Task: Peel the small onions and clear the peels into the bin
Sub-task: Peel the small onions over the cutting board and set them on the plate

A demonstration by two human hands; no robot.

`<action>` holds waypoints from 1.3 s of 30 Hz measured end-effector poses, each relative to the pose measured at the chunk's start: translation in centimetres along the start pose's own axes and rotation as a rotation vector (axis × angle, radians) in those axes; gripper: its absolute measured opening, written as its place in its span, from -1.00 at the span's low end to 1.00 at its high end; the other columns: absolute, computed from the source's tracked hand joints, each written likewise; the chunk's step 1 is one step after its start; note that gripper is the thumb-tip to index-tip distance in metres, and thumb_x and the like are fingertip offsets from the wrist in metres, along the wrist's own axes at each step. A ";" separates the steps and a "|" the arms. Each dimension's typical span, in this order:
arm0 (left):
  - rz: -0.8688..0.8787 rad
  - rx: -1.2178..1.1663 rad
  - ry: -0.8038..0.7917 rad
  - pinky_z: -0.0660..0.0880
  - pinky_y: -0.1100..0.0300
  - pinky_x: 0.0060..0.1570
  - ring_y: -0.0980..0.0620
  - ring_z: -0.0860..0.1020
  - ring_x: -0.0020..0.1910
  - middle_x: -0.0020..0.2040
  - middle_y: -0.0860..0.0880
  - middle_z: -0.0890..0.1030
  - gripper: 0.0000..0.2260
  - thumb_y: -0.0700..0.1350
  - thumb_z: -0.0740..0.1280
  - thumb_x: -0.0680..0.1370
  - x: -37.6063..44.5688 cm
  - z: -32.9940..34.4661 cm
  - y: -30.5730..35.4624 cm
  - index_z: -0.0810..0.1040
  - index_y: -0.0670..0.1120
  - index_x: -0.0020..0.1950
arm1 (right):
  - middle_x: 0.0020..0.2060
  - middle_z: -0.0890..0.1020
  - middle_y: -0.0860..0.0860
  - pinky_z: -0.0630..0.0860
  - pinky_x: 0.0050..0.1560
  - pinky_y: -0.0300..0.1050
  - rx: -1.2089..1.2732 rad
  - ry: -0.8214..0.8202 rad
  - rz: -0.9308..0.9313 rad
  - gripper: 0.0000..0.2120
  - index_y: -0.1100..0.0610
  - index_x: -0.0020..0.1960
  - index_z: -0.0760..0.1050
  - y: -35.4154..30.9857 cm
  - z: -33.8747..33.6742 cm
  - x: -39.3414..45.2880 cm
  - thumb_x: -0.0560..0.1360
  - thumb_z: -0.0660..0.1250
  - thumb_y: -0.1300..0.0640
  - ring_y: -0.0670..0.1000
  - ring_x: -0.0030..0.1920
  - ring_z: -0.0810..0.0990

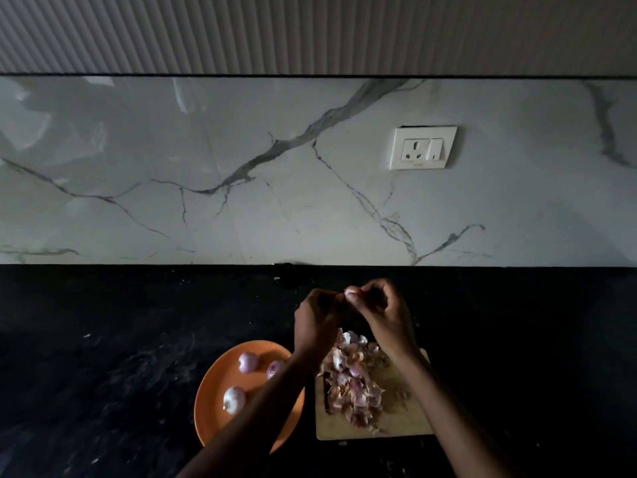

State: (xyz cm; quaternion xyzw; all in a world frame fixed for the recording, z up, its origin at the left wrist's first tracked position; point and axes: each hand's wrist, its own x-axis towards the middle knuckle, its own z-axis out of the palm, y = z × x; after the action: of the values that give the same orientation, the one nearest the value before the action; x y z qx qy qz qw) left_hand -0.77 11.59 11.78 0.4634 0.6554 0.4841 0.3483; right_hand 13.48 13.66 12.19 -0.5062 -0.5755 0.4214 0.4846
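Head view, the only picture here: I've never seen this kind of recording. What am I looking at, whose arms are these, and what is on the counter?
There is no machine. A person wears a camera on the head, so you look forward and down along their own arms. The left hand and right hand meet above the black counter, and between the fingers they hold a small onion, apparently peeling it. Below, an orange plate carries three small onions. Beside it, a wooden cutting board bears a pile of onion peels. Behind is a marble wall with a power socket. No bin is in view.
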 end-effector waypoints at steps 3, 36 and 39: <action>0.024 0.039 0.012 0.47 0.40 -0.29 0.33 0.59 -0.26 -0.22 0.14 0.66 -0.90 -0.01 0.48 0.53 0.5 -0.1 0.1 0.62 0.01 -0.04 | -0.05 0.72 0.01 0.61 0.11 0.06 0.098 -0.023 0.030 -0.65 -0.08 -0.01 0.55 0.3 0.2 0.6 0.37 0.52 -0.27 0.01 0.04 0.69; 0.170 0.117 -0.261 0.56 0.31 -0.16 0.34 0.64 -0.12 -0.13 0.14 0.72 -0.79 0.09 0.47 0.51 0.1 -1.7 0.5 0.71 0.08 0.10 | -0.01 0.73 -0.15 0.61 0.17 0.04 -0.049 -0.135 -0.028 -0.77 -0.08 0.08 0.67 1.3 -1.9 -0.7 0.47 0.44 -0.11 -0.12 0.07 0.69; 0.130 0.100 -0.225 0.43 0.48 -0.26 0.44 0.59 -0.23 -0.27 0.24 0.66 -0.88 0.00 0.53 0.47 -0.1 -1.4 0.8 0.72 0.07 -0.02 | 0.00 0.71 -0.21 0.59 0.16 -0.13 -0.071 -0.128 -0.051 -0.81 -0.13 0.04 0.66 1.2 -1.8 -0.9 0.45 0.42 -0.11 -0.18 0.08 0.66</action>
State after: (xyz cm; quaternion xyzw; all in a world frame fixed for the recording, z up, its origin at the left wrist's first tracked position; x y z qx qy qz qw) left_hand -1.75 11.12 12.93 0.5729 0.6041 0.4175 0.3641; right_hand 15.45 12.88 11.22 -0.4806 -0.6325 0.4197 0.4391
